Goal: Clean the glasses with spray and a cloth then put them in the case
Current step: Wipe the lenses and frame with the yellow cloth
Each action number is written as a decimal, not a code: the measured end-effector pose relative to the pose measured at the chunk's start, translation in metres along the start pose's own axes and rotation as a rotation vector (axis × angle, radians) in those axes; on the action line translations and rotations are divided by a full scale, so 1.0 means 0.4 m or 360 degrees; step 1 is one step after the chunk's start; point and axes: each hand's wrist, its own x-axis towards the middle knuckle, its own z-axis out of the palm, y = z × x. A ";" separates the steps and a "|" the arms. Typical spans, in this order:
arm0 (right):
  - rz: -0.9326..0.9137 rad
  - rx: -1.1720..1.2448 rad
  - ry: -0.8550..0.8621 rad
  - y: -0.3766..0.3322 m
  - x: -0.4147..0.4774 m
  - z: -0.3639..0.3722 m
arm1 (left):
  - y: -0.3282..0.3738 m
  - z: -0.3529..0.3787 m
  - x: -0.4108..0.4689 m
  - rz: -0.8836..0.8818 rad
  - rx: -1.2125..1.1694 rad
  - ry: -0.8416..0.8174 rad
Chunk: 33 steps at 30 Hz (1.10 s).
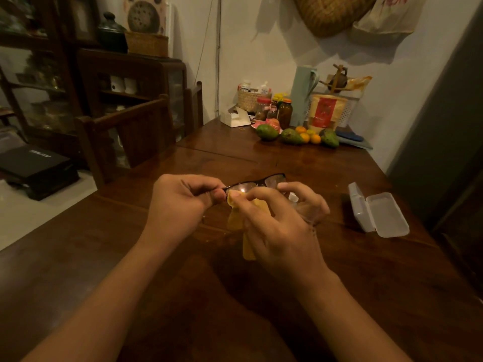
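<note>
Just one glasses [262, 181], one yellow cloth [236, 219], one open case [379, 213]

The table [326, 165] is dark polished wood, smooth and glossy, with lamp glare on it. The glasses [273, 180] have a shiny dark frame and clear lenses. The cloth [235, 223] is soft, matt yellow fabric. The case [379, 212] is frosted, translucent plastic. A basket [248, 99] is rough woven fibre.

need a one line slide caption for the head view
Left hand holds glasses, right hand presses yellow cloth to a lens; open case lies on the table.
</note>
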 end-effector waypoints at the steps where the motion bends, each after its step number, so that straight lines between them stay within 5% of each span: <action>1: -0.0033 -0.0017 0.0002 0.009 -0.003 -0.003 | 0.000 -0.001 0.000 0.0004 0.0017 0.0001; 9: 0.0103 -0.0075 0.0166 0.017 0.010 -0.005 | 0.014 0.011 -0.005 0.0032 0.0086 -0.0026; 13: -0.0039 0.0072 0.0074 0.009 0.001 0.002 | 0.018 0.018 -0.008 -0.0017 0.0028 -0.0020; 19: -0.0229 -0.0111 0.0360 0.045 -0.006 -0.010 | 0.010 0.011 -0.006 -0.0022 0.0035 -0.0025; 33: -0.0228 -0.0177 0.0444 0.073 -0.008 -0.022 | -0.001 0.010 -0.003 -0.0017 -0.0037 0.0017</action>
